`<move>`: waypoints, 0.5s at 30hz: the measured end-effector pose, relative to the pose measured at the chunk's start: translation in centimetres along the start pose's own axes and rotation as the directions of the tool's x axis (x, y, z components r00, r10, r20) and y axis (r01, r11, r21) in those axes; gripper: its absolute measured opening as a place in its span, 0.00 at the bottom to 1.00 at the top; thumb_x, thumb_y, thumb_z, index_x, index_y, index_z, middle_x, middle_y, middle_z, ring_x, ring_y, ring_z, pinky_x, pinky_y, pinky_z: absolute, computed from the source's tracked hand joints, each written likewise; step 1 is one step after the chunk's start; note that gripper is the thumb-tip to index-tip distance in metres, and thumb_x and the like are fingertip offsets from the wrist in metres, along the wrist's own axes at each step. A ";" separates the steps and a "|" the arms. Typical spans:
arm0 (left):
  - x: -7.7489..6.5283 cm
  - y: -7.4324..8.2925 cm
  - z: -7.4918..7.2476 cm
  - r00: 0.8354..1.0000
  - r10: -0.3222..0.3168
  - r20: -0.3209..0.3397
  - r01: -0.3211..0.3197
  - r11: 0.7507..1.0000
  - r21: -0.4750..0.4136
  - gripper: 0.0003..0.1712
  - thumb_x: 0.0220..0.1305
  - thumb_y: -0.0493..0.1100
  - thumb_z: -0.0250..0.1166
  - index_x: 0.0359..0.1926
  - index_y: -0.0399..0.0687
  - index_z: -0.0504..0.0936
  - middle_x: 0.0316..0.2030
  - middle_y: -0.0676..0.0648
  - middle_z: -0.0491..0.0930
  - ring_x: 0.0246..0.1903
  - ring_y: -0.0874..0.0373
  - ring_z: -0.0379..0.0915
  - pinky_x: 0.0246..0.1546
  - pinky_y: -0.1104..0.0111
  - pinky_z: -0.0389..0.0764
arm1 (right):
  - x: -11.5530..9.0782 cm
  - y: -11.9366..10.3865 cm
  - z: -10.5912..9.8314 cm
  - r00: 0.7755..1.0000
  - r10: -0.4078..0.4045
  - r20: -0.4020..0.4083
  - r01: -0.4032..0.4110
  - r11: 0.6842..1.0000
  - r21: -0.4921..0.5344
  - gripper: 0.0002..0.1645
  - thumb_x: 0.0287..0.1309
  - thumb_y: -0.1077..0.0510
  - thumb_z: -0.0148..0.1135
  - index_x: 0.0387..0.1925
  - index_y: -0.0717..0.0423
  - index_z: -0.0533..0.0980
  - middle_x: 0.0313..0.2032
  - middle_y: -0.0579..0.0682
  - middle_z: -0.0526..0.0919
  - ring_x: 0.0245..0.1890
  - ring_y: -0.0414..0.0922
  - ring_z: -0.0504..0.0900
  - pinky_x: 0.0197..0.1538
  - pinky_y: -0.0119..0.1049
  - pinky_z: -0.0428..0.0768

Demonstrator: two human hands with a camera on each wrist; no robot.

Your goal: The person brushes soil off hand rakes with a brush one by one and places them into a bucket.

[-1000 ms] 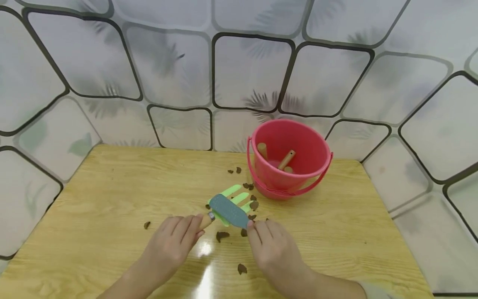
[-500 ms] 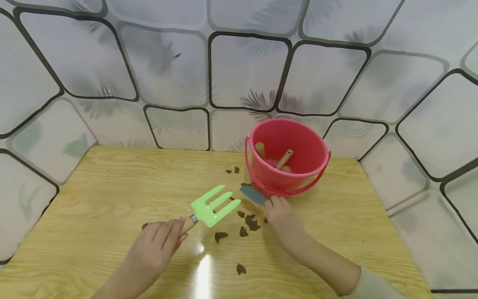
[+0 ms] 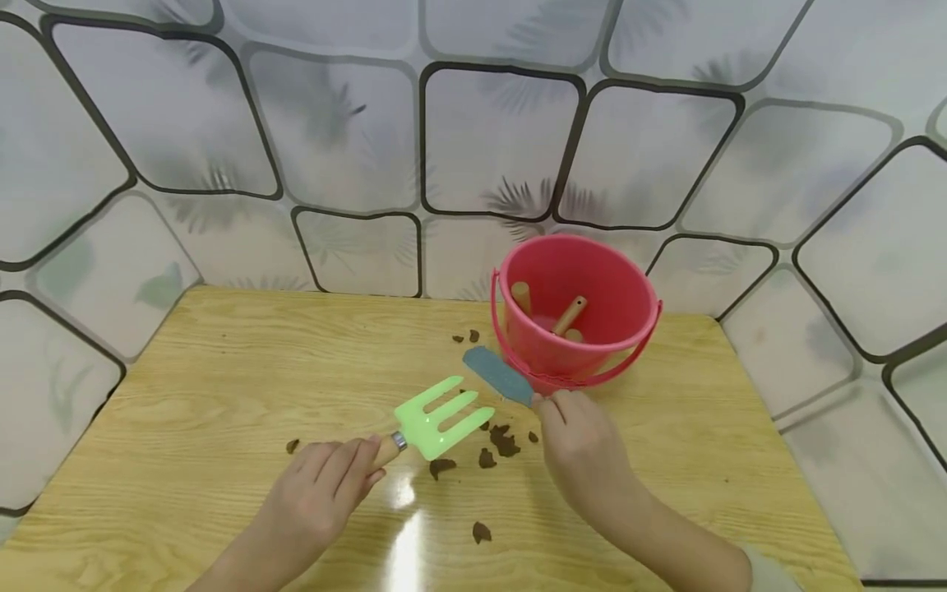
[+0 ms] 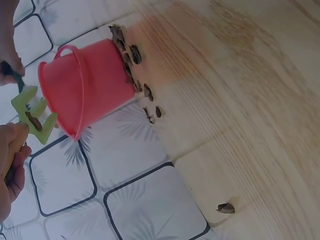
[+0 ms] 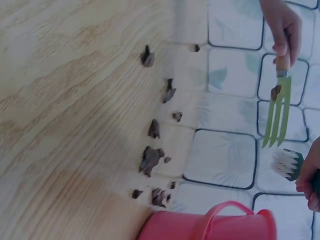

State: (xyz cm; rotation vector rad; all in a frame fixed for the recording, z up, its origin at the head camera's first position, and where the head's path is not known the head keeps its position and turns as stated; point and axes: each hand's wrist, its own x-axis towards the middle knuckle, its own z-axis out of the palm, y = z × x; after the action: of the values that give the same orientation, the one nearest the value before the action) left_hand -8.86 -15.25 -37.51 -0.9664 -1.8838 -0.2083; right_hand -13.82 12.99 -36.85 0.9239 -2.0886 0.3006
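Observation:
My left hand grips the wooden handle of a light green hand fork, its three tines pointing to the right. In the right wrist view a brown flake lies on the fork's head. With curled fingers my right hand holds a small brush. Its blue-green back faces up in the head view, and white bristles show in the right wrist view. The brush is in front of the bucket, apart from the fork. Several brown flakes lie on the table around both tools.
A pink bucket stands at the table's back right, its handle hanging down in front. Wooden handles stick up inside it. More brown flakes are scattered over the wooden table. A patterned wall borders the table.
The brush was across the fork's head; it has moved away to the right, towards the bucket, baring the fork. The fork has shifted slightly, still in my left hand.

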 end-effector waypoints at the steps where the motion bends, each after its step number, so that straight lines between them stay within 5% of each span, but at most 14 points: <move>1: 0.1 0.0 0.0 1.000 0.005 -0.002 -0.005 1.000 0.001 0.21 0.73 0.39 0.47 0.35 0.26 0.80 0.26 0.40 0.79 0.21 0.54 0.70 0.20 0.69 0.74 | 0.3 -0.3 -0.4 1.000 -0.022 -0.018 0.022 1.000 0.011 0.20 0.69 0.65 0.44 0.25 0.68 0.77 0.22 0.54 0.76 0.18 0.45 0.70 0.18 0.31 0.70; 8: 0.6 0.2 0.0 0.999 0.050 0.004 -0.050 0.998 -0.028 0.21 0.73 0.39 0.47 0.33 0.27 0.81 0.25 0.41 0.79 0.21 0.56 0.72 0.20 0.71 0.74 | 1.8 -0.9 -1.6 0.958 -0.267 -0.107 0.275 0.959 0.064 0.16 0.67 0.69 0.47 0.28 0.68 0.80 0.26 0.56 0.81 0.21 0.46 0.75 0.25 0.31 0.76; 15: 0.3 0.2 -0.1 0.994 0.113 -0.004 -0.113 0.991 -0.072 0.21 0.73 0.39 0.48 0.33 0.27 0.81 0.25 0.42 0.80 0.21 0.56 0.72 0.20 0.73 0.75 | 1.4 0.1 -1.1 0.869 -0.489 -0.083 0.493 0.869 0.038 0.14 0.65 0.69 0.50 0.30 0.65 0.81 0.28 0.54 0.84 0.23 0.44 0.76 0.28 0.29 0.78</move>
State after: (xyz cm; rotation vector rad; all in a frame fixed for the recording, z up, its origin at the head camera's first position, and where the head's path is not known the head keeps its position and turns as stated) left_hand -8.68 -15.02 -37.24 -1.1186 -1.8255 -0.2098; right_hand -13.82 12.86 -35.09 1.4187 -1.7107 0.1207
